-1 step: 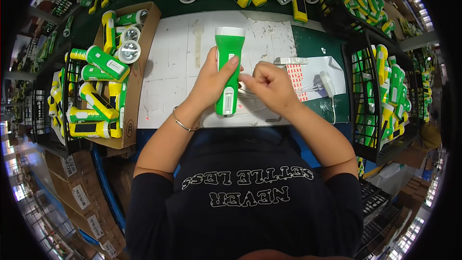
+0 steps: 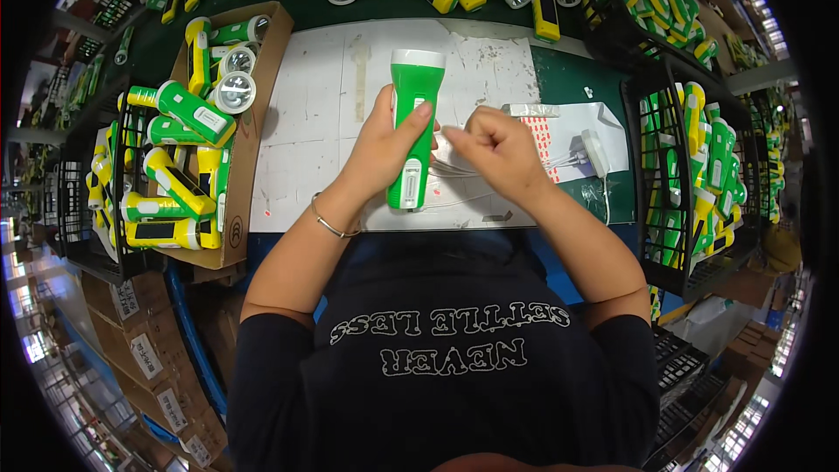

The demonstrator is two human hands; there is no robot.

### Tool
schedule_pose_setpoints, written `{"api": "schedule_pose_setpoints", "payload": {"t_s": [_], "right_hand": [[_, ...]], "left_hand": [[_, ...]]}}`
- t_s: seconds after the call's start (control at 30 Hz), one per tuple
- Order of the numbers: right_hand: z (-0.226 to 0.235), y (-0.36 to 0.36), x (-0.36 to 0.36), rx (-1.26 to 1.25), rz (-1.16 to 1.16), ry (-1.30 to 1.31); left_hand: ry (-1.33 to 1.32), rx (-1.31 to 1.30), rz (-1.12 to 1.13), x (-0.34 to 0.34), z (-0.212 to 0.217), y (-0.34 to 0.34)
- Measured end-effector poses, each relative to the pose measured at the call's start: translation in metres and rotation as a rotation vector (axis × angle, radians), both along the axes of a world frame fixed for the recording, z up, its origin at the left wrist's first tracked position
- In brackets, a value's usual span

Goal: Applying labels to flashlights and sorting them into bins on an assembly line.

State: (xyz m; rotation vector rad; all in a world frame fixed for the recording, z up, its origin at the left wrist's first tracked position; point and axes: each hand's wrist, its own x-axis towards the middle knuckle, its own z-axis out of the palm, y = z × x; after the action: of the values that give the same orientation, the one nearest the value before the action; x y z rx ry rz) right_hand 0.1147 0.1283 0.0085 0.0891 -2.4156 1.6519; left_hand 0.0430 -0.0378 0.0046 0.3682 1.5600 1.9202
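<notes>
Fingers of the left hand (image 2: 389,147) grip the green plastic flashlight with a flared white rim (image 2: 418,79), held upright in view above the white work sheet (image 2: 319,96). Right hand (image 2: 500,150) curls beside it; from where I stand, I cannot tell whether it pinches anything. Caution: a slackened left grip could drop the flashlight; a lowered right hand could snag the thin white cables (image 2: 454,172).

The held flashlight (image 2: 409,144) is glossy plastic; the bracelet (image 2: 332,230), shiny metal; the shirt (image 2: 437,419), matt cloth. Along the left edge of the scuffed surface (image 2: 308,114), the box (image 2: 248,157) is matt cardboard; by the right edge, the sheet (image 2: 609,131) is paper.
</notes>
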Motion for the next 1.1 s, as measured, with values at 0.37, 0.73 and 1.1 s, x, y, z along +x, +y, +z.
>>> {"api": "schedule_pose_setpoints", "payload": {"t_s": [0.37,0.73,1.1], "right_hand": [[0.027,0.030,-0.029,0.108,0.137,-0.340],[0.024,0.039,-0.018,-0.184,0.195,-0.284],[-0.030,-0.012,-0.008,0.476,0.093,-0.195]], "left_hand": [[0.860,-0.622,-0.153,0.005,0.023,-0.014],[0.969,-0.905,-0.312,-0.016,0.043,-0.074],[0.450,-0.442,-0.090,0.000,-0.006,-0.045]]}}
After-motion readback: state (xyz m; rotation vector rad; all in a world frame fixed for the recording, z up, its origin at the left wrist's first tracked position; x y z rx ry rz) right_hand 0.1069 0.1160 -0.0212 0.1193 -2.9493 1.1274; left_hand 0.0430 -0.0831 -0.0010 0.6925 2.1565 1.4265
